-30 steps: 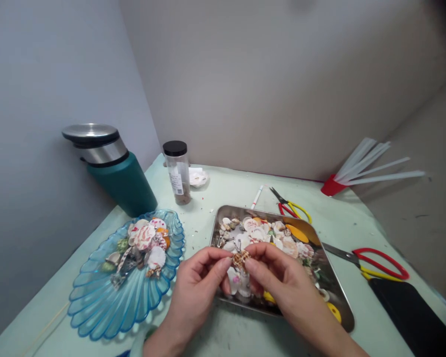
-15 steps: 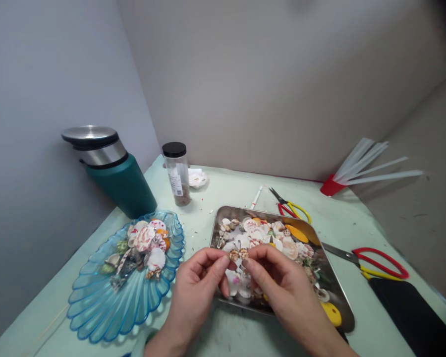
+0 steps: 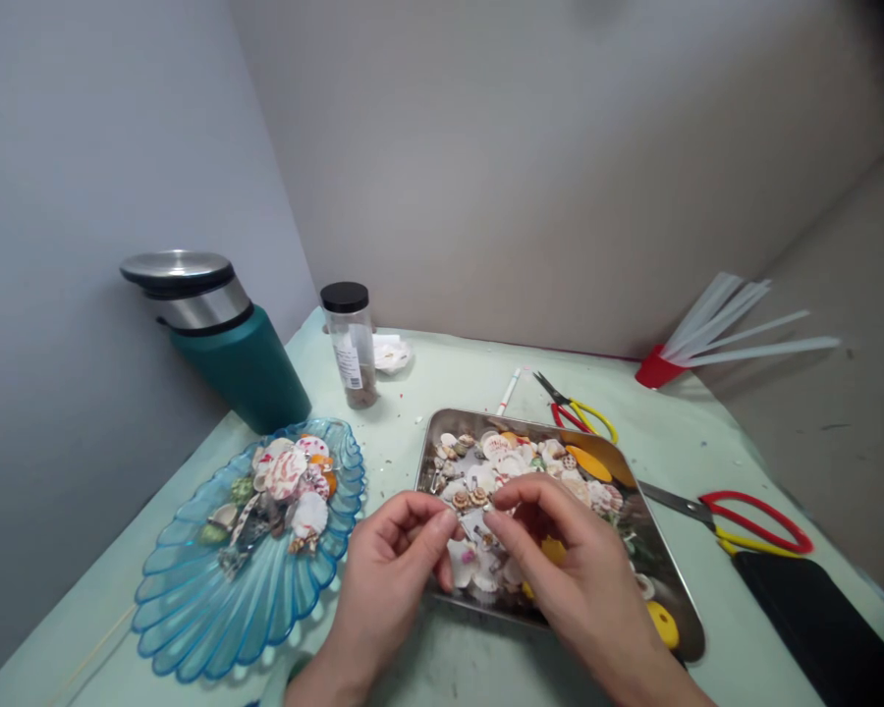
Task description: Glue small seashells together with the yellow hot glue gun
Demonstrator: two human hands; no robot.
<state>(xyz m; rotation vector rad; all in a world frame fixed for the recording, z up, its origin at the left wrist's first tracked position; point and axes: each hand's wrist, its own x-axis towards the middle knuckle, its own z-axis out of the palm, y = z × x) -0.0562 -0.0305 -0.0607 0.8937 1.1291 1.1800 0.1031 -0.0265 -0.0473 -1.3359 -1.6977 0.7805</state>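
Observation:
Both hands meet over the near part of a metal tray (image 3: 674, 579) heaped with seashells. My left hand (image 3: 394, 555) is closed in a pinch, thumb against fingers, on a small brown-and-white shell (image 3: 461, 501). Right beside it, between the two hands, is another small brown-patterned shell (image 3: 479, 498). My right hand (image 3: 571, 555) keeps its thumb and forefinger close together near this second shell; anything between those tips is too small to make out. White scallop shells (image 3: 463, 562) lie beneath the fingers, partly hidden.
To the left, a blue scalloped plate (image 3: 192, 609) carries shells. Behind it stand a teal bottle (image 3: 243, 363) and a black-lidded jar (image 3: 350, 349). Right of the tray are small scissors (image 3: 576, 407), larger scissors (image 3: 751, 520), a black object (image 3: 810, 619) and a red cup (image 3: 659, 368) of white sticks.
My right fingertips have drawn slightly right, away from the brown-patterned shell, and the forefinger arches higher. My left hand has barely moved.

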